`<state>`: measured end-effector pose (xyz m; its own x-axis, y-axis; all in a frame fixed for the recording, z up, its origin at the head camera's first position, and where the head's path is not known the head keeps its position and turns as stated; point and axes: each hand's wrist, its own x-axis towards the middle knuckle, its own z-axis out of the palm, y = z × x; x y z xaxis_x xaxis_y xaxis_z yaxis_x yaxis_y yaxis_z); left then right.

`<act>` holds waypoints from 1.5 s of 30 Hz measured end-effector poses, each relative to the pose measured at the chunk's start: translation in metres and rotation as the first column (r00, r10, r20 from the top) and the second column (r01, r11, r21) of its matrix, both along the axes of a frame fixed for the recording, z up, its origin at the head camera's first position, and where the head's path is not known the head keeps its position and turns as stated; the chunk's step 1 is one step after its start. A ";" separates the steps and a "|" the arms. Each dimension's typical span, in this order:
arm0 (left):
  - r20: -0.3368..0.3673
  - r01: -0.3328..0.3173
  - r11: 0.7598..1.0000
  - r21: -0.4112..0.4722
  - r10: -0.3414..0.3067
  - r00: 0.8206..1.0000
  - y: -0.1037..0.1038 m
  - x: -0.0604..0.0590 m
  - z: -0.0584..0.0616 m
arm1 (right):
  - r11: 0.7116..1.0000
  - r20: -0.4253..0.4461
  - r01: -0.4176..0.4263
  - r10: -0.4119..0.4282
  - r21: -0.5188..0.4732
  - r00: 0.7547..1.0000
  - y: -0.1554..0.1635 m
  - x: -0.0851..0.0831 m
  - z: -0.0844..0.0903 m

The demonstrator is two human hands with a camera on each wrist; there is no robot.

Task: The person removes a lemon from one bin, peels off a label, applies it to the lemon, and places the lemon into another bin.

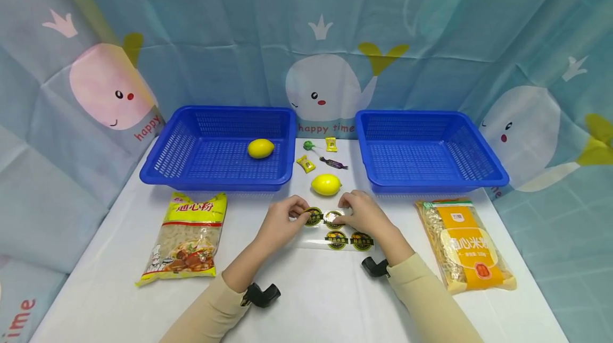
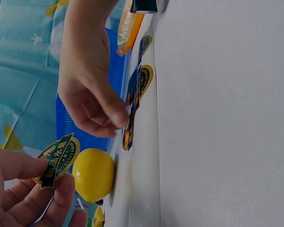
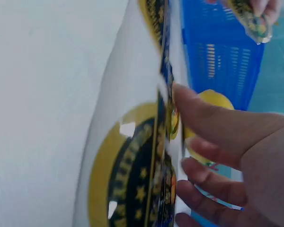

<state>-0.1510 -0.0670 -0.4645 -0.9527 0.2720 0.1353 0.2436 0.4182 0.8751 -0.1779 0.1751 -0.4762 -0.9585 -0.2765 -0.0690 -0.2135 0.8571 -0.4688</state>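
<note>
Pinching a round sticker [image 2: 58, 160] with my left hand [image 1: 282, 220], I am pressing the sticker sheet [image 1: 335, 230] flat on the white bench [image 1: 316, 295] with my right hand [image 1: 365, 214], near a lemon [image 1: 325, 184].

Both arms wear long, close-fitting beige knit sleeves [image 1: 421, 290] entering from the lower edge of the frame. A small black camera mount [image 1: 261, 295] sits at each wrist; both hands are bare.

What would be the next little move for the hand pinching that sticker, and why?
Probably carry it to the lemon lying just beyond. The left hand pinches a peeled sticker clear of the sheet, which the right hand presses down, and that lemon shows no sticker.
</note>
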 end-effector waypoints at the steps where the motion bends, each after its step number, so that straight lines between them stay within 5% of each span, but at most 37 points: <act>1: 0.008 -0.001 1.000 0.011 0.001 1.000 0.000 -0.001 -0.001 | 1.000 -0.013 0.010 -0.010 -0.009 1.000 -0.001 0.001 0.000; 6: 0.048 -0.011 0.999 0.046 0.009 0.999 -0.002 -0.002 -0.003 | 0.978 -0.054 0.108 -0.120 -0.180 0.991 -0.003 0.000 0.001; 11: 0.059 -0.018 0.999 0.046 0.015 0.998 -0.004 -0.001 -0.001 | 0.935 0.011 0.209 -0.216 -0.287 0.976 -0.007 -0.012 0.001; 18: 0.079 -0.015 0.998 0.060 0.010 0.997 -0.004 -0.003 -0.003 | 0.910 0.137 0.263 -0.230 -0.320 0.964 -0.013 -0.033 -0.007; 23: 0.098 -0.031 0.997 0.065 0.025 0.995 -0.005 -0.002 -0.002 | 0.899 0.126 0.268 -0.238 -0.347 0.963 -0.018 -0.033 -0.010; 26: 0.104 -0.034 0.997 0.066 0.027 0.994 -0.005 -0.002 0.000 | 0.866 0.118 0.270 -0.243 -0.421 0.963 -0.018 -0.029 -0.009; 29: 0.106 -0.022 0.998 0.059 0.015 0.994 -0.005 -0.002 0.001 | 0.807 0.147 0.254 -0.208 -0.534 0.967 -0.016 -0.025 -0.007; 32: 0.104 -0.008 0.998 0.055 0.002 0.995 -0.005 -0.003 0.002 | 0.714 0.227 0.242 -0.119 -0.657 0.967 -0.013 -0.020 -0.004; 36: 0.102 0.007 0.998 0.059 -0.013 0.995 -0.004 -0.004 0.004 | 0.619 0.337 0.278 -0.023 -0.734 0.941 -0.011 -0.011 0.003; 45: 0.159 0.024 0.987 0.158 -0.049 0.986 0.003 -0.005 0.004 | 0.634 0.366 0.240 0.075 -0.736 0.928 -0.013 0.010 0.004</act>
<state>-0.1561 -0.0645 -0.4607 -0.9553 0.2946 0.0235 0.1062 0.2679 0.9576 -0.1681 0.1622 -0.4721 -0.9355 -0.2998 -0.1870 0.1418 0.1660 -0.9759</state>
